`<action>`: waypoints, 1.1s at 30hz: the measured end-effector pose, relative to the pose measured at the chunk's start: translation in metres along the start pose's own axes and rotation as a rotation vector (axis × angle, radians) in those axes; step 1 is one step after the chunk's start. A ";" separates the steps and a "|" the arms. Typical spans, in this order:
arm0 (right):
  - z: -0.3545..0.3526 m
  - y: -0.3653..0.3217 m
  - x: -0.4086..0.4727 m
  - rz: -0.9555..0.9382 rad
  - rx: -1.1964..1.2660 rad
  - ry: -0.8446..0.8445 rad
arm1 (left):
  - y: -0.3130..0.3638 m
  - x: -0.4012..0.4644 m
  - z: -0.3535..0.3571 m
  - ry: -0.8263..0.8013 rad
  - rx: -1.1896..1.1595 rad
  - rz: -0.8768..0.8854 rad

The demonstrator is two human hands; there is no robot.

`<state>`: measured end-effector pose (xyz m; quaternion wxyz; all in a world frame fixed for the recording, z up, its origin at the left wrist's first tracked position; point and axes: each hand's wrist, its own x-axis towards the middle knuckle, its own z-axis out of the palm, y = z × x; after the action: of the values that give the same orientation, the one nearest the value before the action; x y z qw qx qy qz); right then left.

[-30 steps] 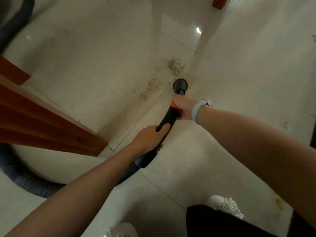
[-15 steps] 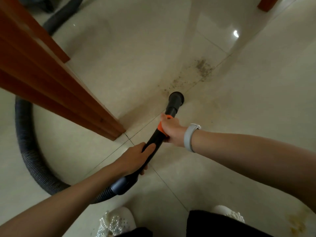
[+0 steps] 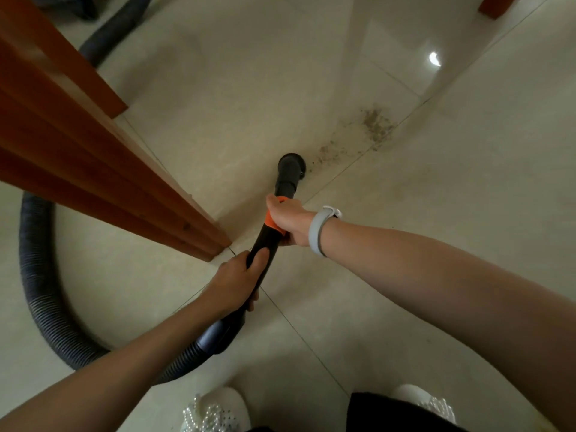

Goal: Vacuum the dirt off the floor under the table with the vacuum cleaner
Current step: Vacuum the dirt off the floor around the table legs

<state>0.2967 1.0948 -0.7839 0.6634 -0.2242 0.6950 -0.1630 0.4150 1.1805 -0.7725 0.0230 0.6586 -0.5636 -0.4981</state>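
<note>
the pale tiled floor (image 3: 193,113) fills the view. the wooden bench (image 3: 78,157) edge runs from the upper left down to a corner just left of the left hand's fingers, and one bench leg (image 3: 495,4) stands far beyond the right hand, at the top right. the grey ribbed hose (image 3: 34,269) loops left of and behind both hands and joins the black vacuum wand (image 3: 268,238). the left hand (image 3: 237,282) grips the wand low on its handle, fingers curled round it with the thumb lying along the top. the right hand (image 3: 288,219), a grey wristband (image 3: 318,232) on its wrist, grips further forward over the orange collar (image 3: 271,221). the round nozzle (image 3: 291,166) sits on the floor just ahead of the right fingers. the dirt (image 3: 371,126) lies scattered ahead and to the right of the nozzle, its nearest specks just beside it. two white beaded shoes (image 3: 215,410) show behind the hands.
</note>
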 end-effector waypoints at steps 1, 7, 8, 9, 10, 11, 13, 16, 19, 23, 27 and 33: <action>-0.001 -0.006 0.001 -0.001 -0.007 0.002 | 0.003 0.005 -0.002 0.007 -0.007 0.008; -0.008 -0.031 0.008 -0.024 -0.012 -0.008 | 0.022 0.025 -0.012 0.024 -0.041 0.024; -0.009 -0.031 0.007 -0.027 -0.016 0.004 | 0.023 0.025 -0.013 0.018 -0.039 0.023; -0.010 -0.029 0.005 -0.029 -0.020 0.014 | 0.022 0.023 -0.013 0.008 -0.031 0.025; -0.010 -0.025 0.003 -0.027 -0.019 0.020 | 0.020 0.021 -0.013 -0.005 -0.018 0.028; -0.010 -0.020 0.001 -0.018 -0.014 0.022 | 0.016 0.018 -0.012 -0.022 -0.006 0.032; -0.011 -0.009 -0.004 0.002 0.000 0.029 | 0.009 0.011 -0.007 -0.056 0.004 0.043; -0.012 0.005 -0.008 0.007 0.012 0.080 | 0.002 0.005 0.000 -0.086 -0.006 0.063; -0.014 0.012 -0.008 -0.016 0.038 0.154 | 0.003 0.004 0.003 -0.114 -0.023 0.075; -0.015 0.016 -0.006 -0.021 0.010 0.190 | 0.004 0.004 0.006 -0.151 -0.045 0.056; -0.022 0.005 -0.005 -0.032 -0.009 0.144 | 0.010 0.012 0.004 -0.125 -0.026 0.067; -0.022 -0.021 0.010 -0.080 -0.019 0.088 | 0.025 0.031 -0.009 -0.063 -0.062 0.071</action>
<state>0.2761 1.0704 -0.7799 0.6228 -0.2509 0.7156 -0.1926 0.3993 1.1429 -0.7722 0.0432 0.6212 -0.5711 -0.5349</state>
